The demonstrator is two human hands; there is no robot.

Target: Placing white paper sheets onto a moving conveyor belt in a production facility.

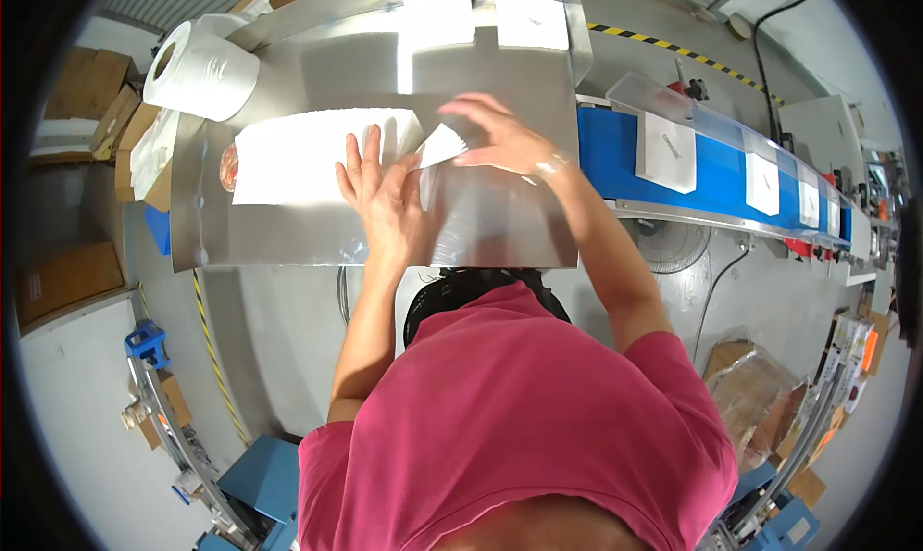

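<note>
Here the left hand (pixel 377 187) lies flat, fingers spread, pinning the white sheet (pixel 317 155) to the steel worktop (pixel 500 224), while the right hand (pixel 500 137) pinches the sheet's folded corner (pixel 442 147). Folding cleanly likely needs firm pinning and an even crease. A reddish item (pixel 228 166) under the sheet's left end is mostly hidden.

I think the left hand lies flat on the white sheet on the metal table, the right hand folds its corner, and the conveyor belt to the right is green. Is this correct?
Not quite. The head view shows the conveyor belt is blue, not green. The rest holds: the left hand lies flat on the white sheet on the metal table, and the right hand folds its corner.
</note>
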